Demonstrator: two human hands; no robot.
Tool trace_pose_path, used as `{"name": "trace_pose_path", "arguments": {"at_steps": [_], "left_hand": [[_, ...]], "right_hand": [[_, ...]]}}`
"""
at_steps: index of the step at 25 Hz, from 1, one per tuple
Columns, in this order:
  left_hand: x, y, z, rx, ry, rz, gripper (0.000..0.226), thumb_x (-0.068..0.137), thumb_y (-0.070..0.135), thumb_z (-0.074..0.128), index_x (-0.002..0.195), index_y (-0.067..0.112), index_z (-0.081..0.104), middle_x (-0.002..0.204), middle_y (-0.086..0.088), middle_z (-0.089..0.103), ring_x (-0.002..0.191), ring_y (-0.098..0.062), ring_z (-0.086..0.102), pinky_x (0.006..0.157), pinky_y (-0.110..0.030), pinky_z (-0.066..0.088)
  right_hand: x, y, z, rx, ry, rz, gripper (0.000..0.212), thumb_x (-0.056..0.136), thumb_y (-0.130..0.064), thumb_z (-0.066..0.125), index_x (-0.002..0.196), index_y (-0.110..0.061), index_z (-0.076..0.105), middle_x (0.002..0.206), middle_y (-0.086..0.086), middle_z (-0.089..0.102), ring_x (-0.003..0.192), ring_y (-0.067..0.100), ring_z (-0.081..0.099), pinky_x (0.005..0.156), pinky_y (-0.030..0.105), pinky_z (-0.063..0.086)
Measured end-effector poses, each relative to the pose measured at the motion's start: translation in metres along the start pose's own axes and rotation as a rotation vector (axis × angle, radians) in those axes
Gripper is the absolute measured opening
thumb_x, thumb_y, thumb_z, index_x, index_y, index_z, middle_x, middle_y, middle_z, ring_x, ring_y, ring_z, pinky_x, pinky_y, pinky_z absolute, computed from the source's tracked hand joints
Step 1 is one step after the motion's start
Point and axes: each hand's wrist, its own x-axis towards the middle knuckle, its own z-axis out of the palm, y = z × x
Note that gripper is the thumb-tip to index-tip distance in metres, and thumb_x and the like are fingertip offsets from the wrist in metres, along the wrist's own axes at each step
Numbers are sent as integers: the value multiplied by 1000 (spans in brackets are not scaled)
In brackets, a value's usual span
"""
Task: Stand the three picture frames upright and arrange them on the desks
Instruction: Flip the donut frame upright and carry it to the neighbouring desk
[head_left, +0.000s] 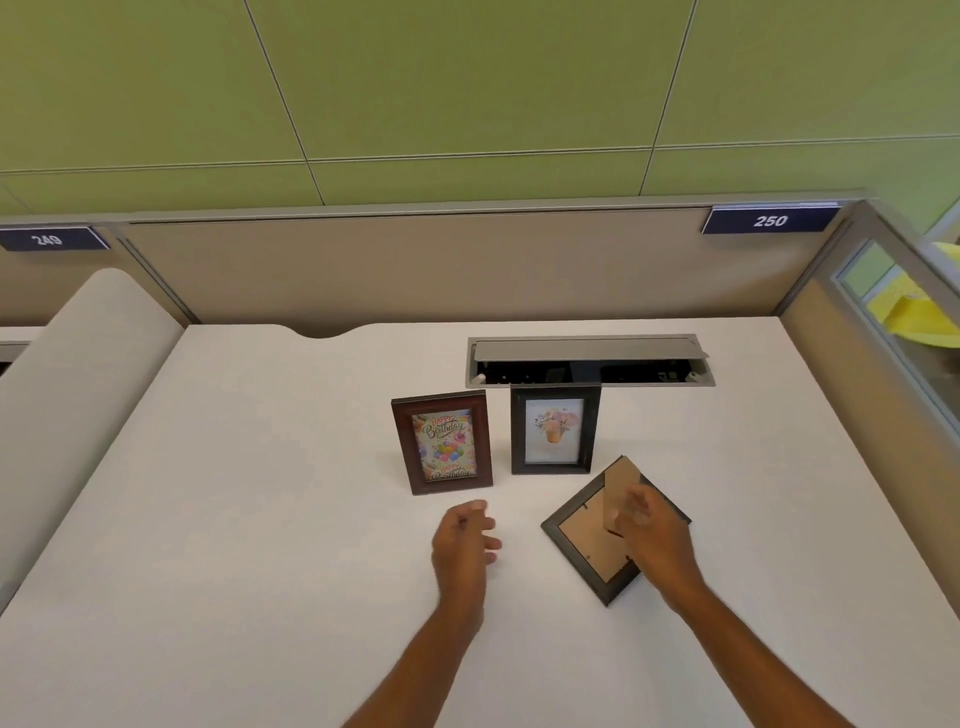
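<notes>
The third frame (582, 540) lies face down on the bench (260, 519), just in front of the two standing frames — its long axis runs diagonally, one corner pointing away. The right hand (649, 530) pinches its cardboard stand (621, 493), which looks flimsy; better to lift by the stiff, light rim, since the front may be fragile glass. The left hand (465, 540) hovers half-open, empty.

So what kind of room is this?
Probably an office: a desk walled by low partitions, number signs 249 and 250, plus a cable box in the desktop.
</notes>
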Motion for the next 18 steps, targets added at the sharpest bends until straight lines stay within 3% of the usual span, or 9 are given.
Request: {"name": "trace_pose_path", "arguments": {"at_steps": [4,7,11,15,18], "left_hand": [[-17,-8,30,156,-244,-70,10,108,38,64,111,33,73,117,2,77,104,-21,76,84,-34,62],[-22,-14,49,182,-333,-135,23,106,52,63,121,36,67,126,10,71,112,-20,72,92,-38,60],[-27,-23,69,209,-321,-146,53,105,56,62,150,29,58,144,0,66,123,-26,69,102,-42,58],[-31,-25,77,167,-250,-125,57,104,52,66,154,25,57,150,-3,63,131,-29,66,112,-42,57],[-32,-26,77,122,-222,-132,56,103,52,68,152,24,60,148,-3,64,132,-28,66,113,-41,58]], "right_hand": [[12,24,-28,-226,75,52,55,92,-18,77,143,-10,57,138,12,64,116,26,60,98,38,53],[18,32,-39,-281,52,100,53,90,-21,81,135,-5,59,131,17,67,99,22,55,86,35,51],[22,35,-45,-270,37,95,51,91,-23,79,134,-5,59,130,16,68,98,22,54,89,38,52],[26,33,-47,-265,21,82,51,91,-26,78,136,-8,60,127,15,67,106,26,57,96,46,56],[26,30,-48,-216,10,97,59,90,-28,78,143,-12,58,124,10,62,118,31,60,95,42,55]]}}
